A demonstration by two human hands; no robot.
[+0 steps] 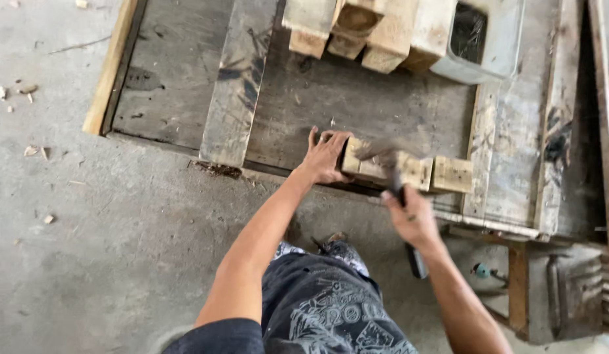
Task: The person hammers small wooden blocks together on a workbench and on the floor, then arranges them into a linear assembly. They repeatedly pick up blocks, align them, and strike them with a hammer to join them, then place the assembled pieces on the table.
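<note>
Down low, the left hand (325,157) presses spread fingers against a wood block (385,169); the right hand (414,219) clamps a blurred tool, probably a hammer (391,157), over it.

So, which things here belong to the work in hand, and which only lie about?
In use:
left hand steadying the wood block
right hand swinging the hammer
the wooden panel underneath

Lying about:
stacked blocks
wood chips on the floor
metal box
</note>
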